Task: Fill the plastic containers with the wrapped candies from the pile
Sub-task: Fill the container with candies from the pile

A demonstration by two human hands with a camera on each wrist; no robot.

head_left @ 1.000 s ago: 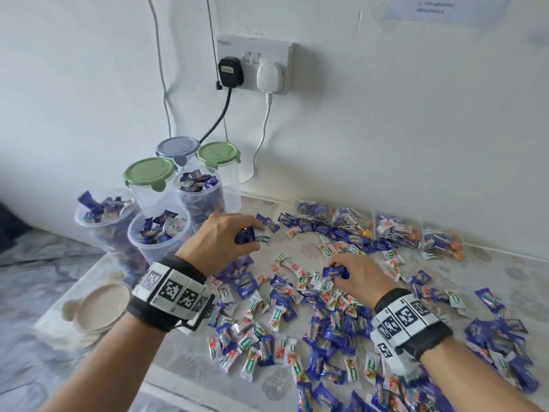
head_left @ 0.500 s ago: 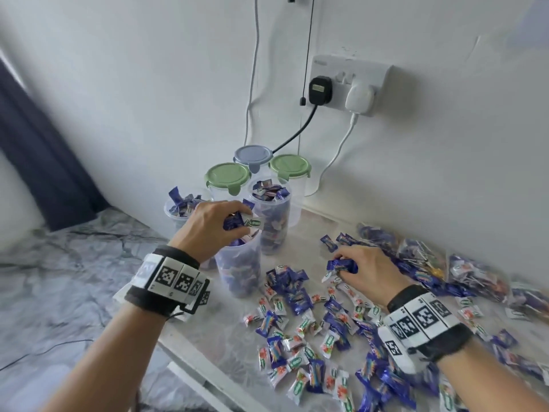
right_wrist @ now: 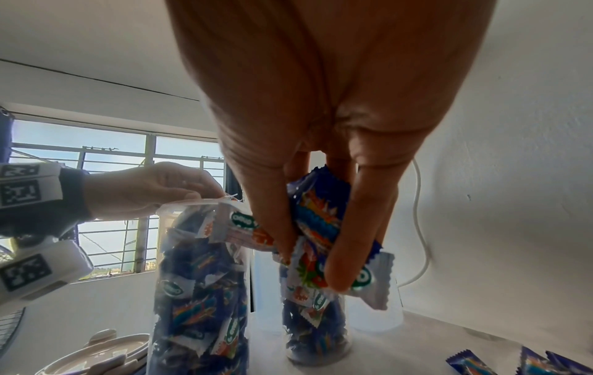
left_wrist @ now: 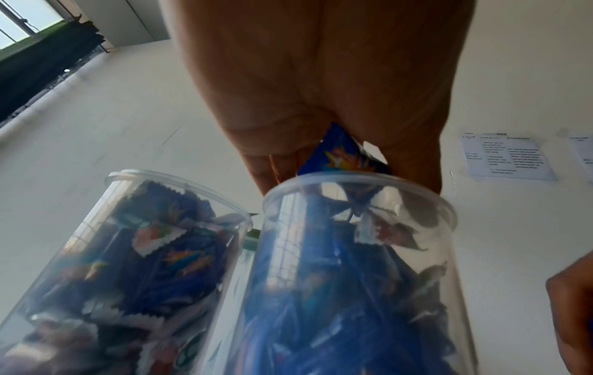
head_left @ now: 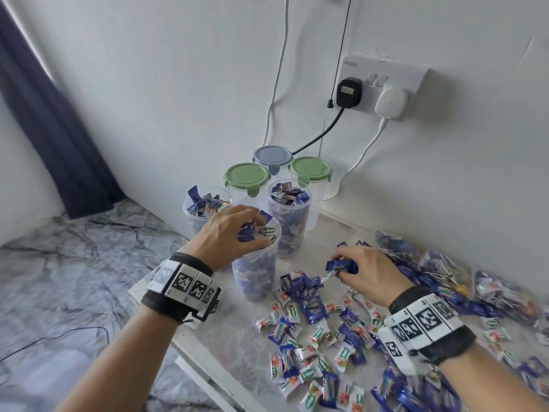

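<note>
My left hand (head_left: 237,230) holds a bunch of blue and white wrapped candies (head_left: 255,233) right over the mouth of the nearest clear plastic container (head_left: 255,278), which is almost full. The left wrist view shows a blue candy (left_wrist: 343,157) between the fingers just above that container's rim (left_wrist: 359,187). My right hand (head_left: 356,272) grips a handful of candies (head_left: 341,266) above the left end of the candy pile (head_left: 320,331) on the table. In the right wrist view its fingers (right_wrist: 349,248) curl round blue and white wrappers (right_wrist: 320,223).
Two more open containers of candies (head_left: 205,206) (head_left: 289,215) stand behind the near one, and lidded containers with green (head_left: 246,178) (head_left: 310,169) and grey (head_left: 271,156) lids behind those. Bagged sweets (head_left: 445,269) lie along the wall. Cables hang from a wall socket (head_left: 383,84). The table edge (head_left: 190,355) runs near my left forearm.
My left hand carried its candies from the pile to the mouth of the near container. My right hand lifted a handful from the pile. The head view swung left.
</note>
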